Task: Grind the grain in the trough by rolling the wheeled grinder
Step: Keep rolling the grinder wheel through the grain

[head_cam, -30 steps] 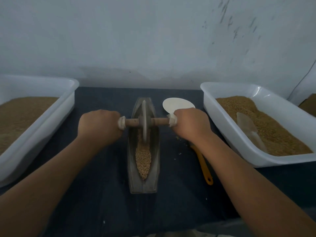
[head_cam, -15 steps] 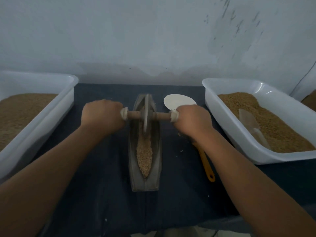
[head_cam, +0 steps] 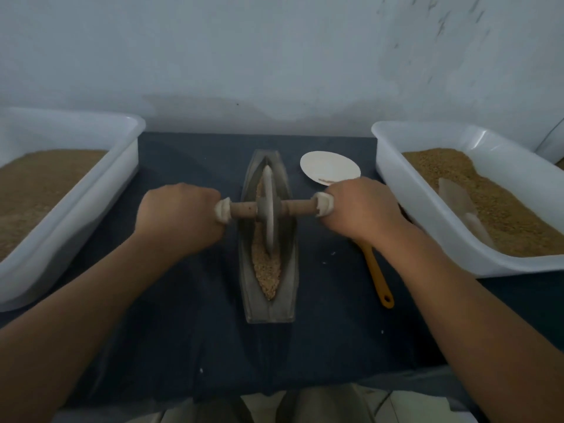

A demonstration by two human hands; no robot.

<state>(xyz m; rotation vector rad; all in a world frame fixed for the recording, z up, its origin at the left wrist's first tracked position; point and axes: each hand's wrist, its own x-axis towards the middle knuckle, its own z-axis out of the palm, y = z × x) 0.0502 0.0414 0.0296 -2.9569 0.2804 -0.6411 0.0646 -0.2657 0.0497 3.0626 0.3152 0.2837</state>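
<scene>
Clamped round wheeled grinder's [head_cam: 268, 209] axle ends with left grip [head_cam: 180, 215] and right grip [head_cam: 363, 212], centre frame. Risk: uneven push, probably tipping wheel, spilling grain [head_cam: 268, 273] over trough [head_cam: 287, 296].

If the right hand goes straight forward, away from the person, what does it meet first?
Probably the white plate, which lies just beyond the right hand; depth is unclear, so the hand might pass above the rim.
</scene>
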